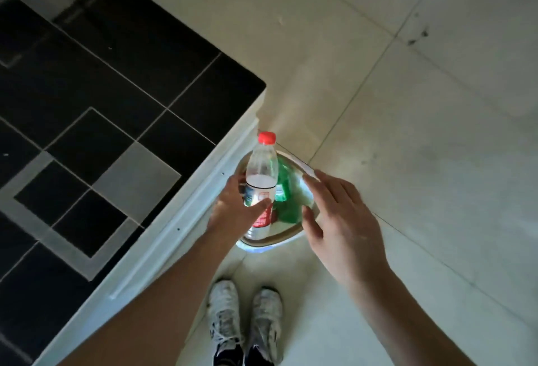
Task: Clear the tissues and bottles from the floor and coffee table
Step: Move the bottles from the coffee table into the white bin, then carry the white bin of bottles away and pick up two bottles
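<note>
My left hand point(233, 208) grips a clear plastic bottle point(262, 173) with a red cap and a red-and-white label, held upright over a small waste bin point(294, 234) on the floor. Inside the bin lies a green bottle point(286, 191) with pale tissue beside it. My right hand point(340, 217) hovers over the bin's right rim, fingers spread and holding nothing. The coffee table point(96, 121), black with grey squares and a white edge, fills the left side; no tissues or bottles show on the part in view.
The bin stands tight against the table's white corner edge point(203, 191). Pale floor tiles point(422, 132) stretch to the right and beyond. My two white sneakers point(247, 325) stand just in front of the bin.
</note>
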